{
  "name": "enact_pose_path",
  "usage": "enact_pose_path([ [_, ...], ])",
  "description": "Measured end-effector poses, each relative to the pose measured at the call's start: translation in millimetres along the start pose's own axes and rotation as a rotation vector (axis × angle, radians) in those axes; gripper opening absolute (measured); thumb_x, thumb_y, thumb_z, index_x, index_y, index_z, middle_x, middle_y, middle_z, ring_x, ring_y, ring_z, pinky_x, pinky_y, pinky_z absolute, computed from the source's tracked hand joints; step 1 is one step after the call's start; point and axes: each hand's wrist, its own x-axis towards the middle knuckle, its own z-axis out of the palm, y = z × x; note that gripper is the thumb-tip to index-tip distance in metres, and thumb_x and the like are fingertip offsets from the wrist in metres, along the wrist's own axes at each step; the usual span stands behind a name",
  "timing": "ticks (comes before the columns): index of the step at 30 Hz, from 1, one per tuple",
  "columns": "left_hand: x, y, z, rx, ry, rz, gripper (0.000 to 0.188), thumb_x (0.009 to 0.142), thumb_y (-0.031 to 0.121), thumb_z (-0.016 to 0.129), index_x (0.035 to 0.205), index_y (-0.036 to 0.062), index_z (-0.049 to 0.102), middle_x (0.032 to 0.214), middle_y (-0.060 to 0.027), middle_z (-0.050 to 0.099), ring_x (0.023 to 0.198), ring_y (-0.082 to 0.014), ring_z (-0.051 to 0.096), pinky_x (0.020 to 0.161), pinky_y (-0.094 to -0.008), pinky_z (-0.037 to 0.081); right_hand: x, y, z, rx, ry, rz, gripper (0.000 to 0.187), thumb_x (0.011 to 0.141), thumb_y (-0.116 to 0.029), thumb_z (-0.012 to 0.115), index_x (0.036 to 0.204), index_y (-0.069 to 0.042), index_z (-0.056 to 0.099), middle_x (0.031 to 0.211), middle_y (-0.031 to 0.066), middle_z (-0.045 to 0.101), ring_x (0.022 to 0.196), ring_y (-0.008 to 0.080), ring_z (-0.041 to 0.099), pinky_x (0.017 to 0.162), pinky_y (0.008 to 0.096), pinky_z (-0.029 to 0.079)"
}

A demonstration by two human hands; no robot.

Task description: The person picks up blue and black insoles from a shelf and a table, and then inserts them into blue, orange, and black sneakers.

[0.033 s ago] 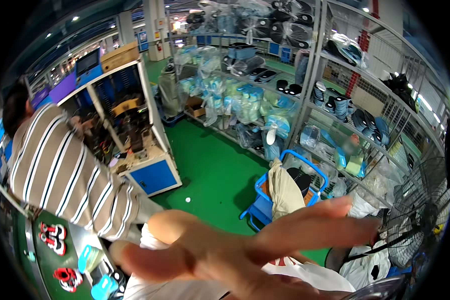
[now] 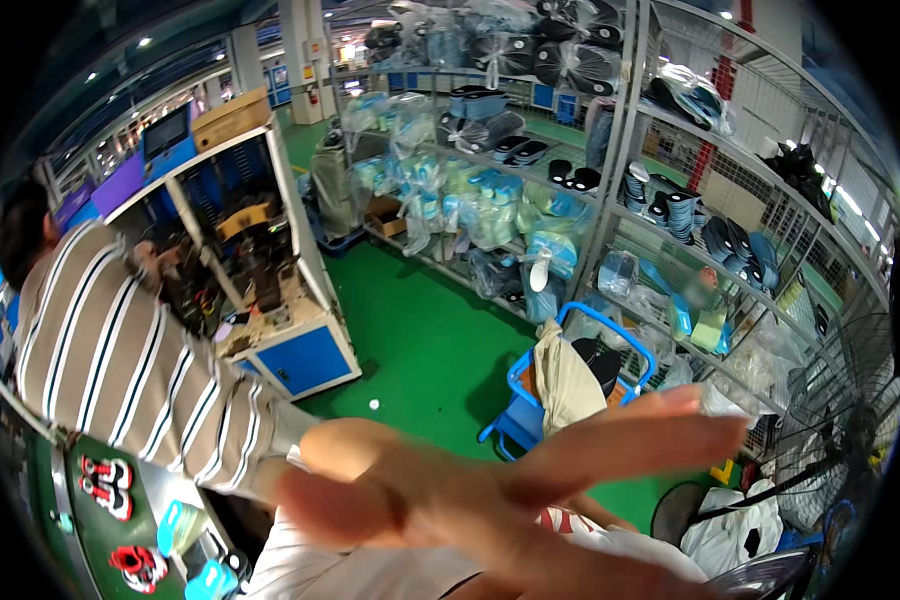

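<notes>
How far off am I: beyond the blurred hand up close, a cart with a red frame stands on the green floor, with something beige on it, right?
Only the colour is off: the cart has a blue frame, not a red one, as the head view shows. It does stand on the green floor beyond the blurred hand, with something beige on it.

I have one hand (image 2: 460,500) up very close in view, most likely my right, though blur and nearness keep me from being sure. My wrist (image 2: 590,575) comes in from the lower edge, right of centre. My fingers (image 2: 630,455) stretch out toward the right, parted at their tips, while a thick, blurred digit (image 2: 335,505) juts left. I hold everything spread loosely, well splayed.
</notes>
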Motion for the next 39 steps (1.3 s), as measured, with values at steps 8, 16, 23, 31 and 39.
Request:
enact_pose_path([
  [8, -42, -36, -209, 0.352, 0.054, -0.422, 0.031, 0.085, 0.02, 0.044, 0.109, 0.0002, 0.048, 0.109, -0.0093, 0.049, 0.102, -0.0181, 0.045, 0.084, -0.0296, 0.036, 87, -103, -171, 0.585, 0.103, -0.252, 0.033, 0.074, -0.025, 0.056, 0.1, -0.005, 0.055, 0.09, 0.009, 0.058, 0.084, 0.0196, 0.054, 0.075, 0.0292, 0.041],
  [16, -89, -33, -409, 0.253, 0.309, -0.529, 0.02, 0.083, 0.016, 0.05, 0.096, 0.0013, 0.055, 0.091, -0.0043, 0.055, 0.09, -0.0099, 0.05, 0.08, -0.0245, 0.039, 100, -198, -528, 0.312, 1.138, -0.55, 0.059, 0.072, -0.015, 0.059, 0.121, -0.001, 0.03, 0.125, 0.019, 0.031, 0.118, 0.0309, 0.028, 0.096, 0.0352, 0.025],
  [23, -85, -18, -578, 0.358, 0.494, -0.583, 0.023, 0.082, 0.015, 0.051, 0.102, 0.004, 0.051, 0.097, -0.003, 0.054, 0.091, -0.0091, 0.049, 0.077, -0.0225, 0.04, 68, -261, -788, -0.477, 1.816, -0.653, 0.07, 0.068, -0.02, 0.06, 0.126, -0.005, 0.025, 0.128, 0.0183, 0.027, 0.119, 0.0323, 0.024, 0.097, 0.0389, 0.021],
  [31, -12, 65, -729, 1.352, 0.535, -0.2, 0.026, 0.078, 0.011, 0.054, 0.103, 0.0046, 0.049, 0.1, -0.0044, 0.049, 0.095, -0.0124, 0.047, 0.076, -0.0252, 0.04, 87, -323, -1058, -0.579, 2.183, -0.28, 0.074, 0.064, -0.046, 0.06, 0.122, -0.009, 0.034, 0.124, 0.0189, 0.034, 0.115, 0.0295, 0.033, 0.095, 0.0362, 0.024],
  [39, 77, 124, -869, 2.042, 0.433, 0.19, 0.038, 0.072, 0.019, 0.058, 0.107, 0.0085, 0.047, 0.108, -0.0065, 0.044, 0.103, -0.018, 0.042, 0.084, -0.0313, 0.033, 161, -320, -1144, -0.608, 1.67, -0.255, 0.029, 0.071, -0.021, 0.052, 0.098, -0.013, 0.056, 0.092, 0.01, 0.059, 0.09, 0.0257, 0.055, 0.084, 0.0413, 0.034],
])
